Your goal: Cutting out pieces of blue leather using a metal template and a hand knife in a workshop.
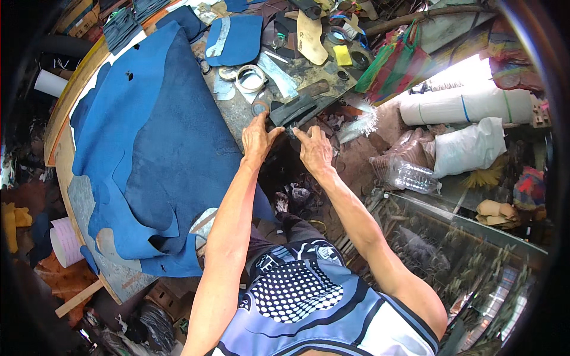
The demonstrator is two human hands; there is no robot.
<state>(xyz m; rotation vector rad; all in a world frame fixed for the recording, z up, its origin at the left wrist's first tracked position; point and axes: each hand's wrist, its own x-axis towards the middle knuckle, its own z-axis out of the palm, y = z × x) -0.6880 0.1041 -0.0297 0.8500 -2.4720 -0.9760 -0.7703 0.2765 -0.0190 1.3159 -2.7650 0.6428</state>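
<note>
Fingers [261, 121] of both hands pinch dark flat leather piece [291, 111] | blue suede hide [160, 136] beside

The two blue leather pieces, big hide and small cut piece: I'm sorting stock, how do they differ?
The big hide covers most of the bench, while the small piece lies at the far end among tools. The hide has ragged edges and holes; the small piece is cut to a neat rounded shape. The hide lies in overlapping layers; the small piece lies flat. Both are blue.

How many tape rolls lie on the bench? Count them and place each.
2 for certain: a large white roll near the bench middle, just beyond the left hand, and a smaller one touching its left side. Clutter may hide more.
</note>
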